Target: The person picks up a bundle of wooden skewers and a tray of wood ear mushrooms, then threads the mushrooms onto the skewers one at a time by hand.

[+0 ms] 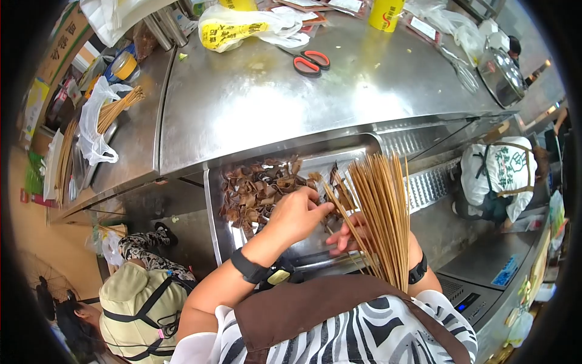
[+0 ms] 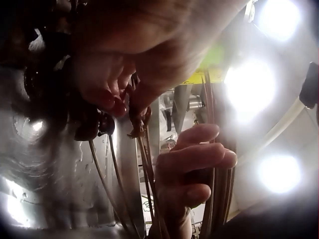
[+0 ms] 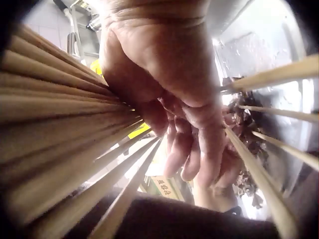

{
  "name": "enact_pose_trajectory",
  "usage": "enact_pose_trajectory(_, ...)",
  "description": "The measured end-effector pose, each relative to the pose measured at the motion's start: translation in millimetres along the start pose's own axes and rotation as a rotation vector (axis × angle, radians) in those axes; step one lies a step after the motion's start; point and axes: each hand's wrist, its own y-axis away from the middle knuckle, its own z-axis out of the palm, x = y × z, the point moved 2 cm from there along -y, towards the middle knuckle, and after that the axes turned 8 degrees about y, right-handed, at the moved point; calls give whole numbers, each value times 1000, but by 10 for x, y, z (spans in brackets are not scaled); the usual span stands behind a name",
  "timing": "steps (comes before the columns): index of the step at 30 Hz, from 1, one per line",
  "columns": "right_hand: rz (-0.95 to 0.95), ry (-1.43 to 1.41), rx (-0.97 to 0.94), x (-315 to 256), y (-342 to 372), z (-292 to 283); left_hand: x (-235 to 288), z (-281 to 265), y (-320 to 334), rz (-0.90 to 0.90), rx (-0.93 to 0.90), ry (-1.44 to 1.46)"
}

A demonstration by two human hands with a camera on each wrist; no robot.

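The left hand [image 1: 297, 215] is over a metal tray [image 1: 213, 227] of brown, curled food pieces [image 1: 251, 197]. In the left wrist view, this hand [image 2: 139, 50] pinches a brown piece at the upper end of a thin skewer. The right hand [image 1: 353, 233] is beside it, partly hidden behind a thick fanned bundle of wooden skewers [image 1: 382, 218] that it holds. Its fingers [image 2: 199, 149] are bent in the left wrist view. Several loose skewers [image 3: 261, 179] pass by the right hand [image 3: 164, 64] in the right wrist view. Skewered pieces [image 1: 342, 191] lie at the tray's right.
On the steel counter [image 1: 254, 109] are red-handled scissors [image 1: 311, 62], a yellow-and-white bag [image 1: 236, 30] and a whisk [image 1: 464, 73]. More skewers [image 1: 118, 109] lie in a plastic bag at left. A person [image 1: 142, 303] is at lower left; a white bag [image 1: 500, 173] stands right.
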Motion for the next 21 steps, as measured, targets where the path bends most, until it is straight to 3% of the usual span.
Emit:
enact_pose_trajectory(2, -38, 61, 22, 12, -20, -17, 40, -89, 60, 8, 74, -126)
enact_pose_trajectory(4, -56, 101, 13, -35, -29, 62, 54, -105, 93, 151, -32, 383)
enact_pose_trajectory(5, 1, 91, 63, -77, -44, 95, 110, -88, 101, 127, -122, 702)
enact_pose_trajectory(6, 57, 82, 113, -83, -50, 106, 142, -114, 95, 122, -118, 705)
enact_pose_trajectory(11, -19, 146, 25, 16, -19, -31, 204, -160, 89, 25, -155, 735)
enact_pose_trajectory(18, -14, 237, 141, -29, -38, 55, 142, -234, 130, -2, -161, 750)
enact_pose_trajectory(21, -71, 129, 130, 6, -19, 19, 118, -276, 142, 14, -162, 753)
